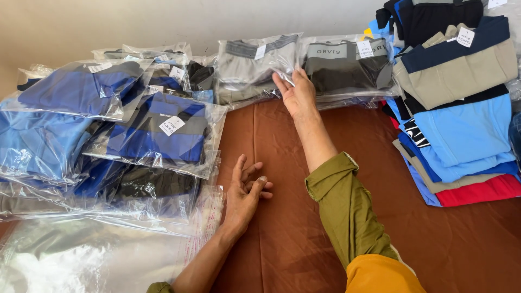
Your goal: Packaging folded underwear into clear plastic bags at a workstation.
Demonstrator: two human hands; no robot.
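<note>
My right hand (296, 93) reaches forward, palm open, fingers touching the edge of a clear bag holding a grey folded garment (255, 68), beside a bagged dark grey garment (347, 68). It grips nothing that I can see. My left hand (244, 192) lies flat on the brown cloth (304, 217), fingers spread, next to the edge of an empty clear plastic bag (97, 255). Both sleeves are olive green.
A heap of bagged blue and dark garments (135, 130) fills the left. A stack of unbagged folded garments (461, 125) in blue, beige, navy and red stands at the right. A pale wall runs along the back.
</note>
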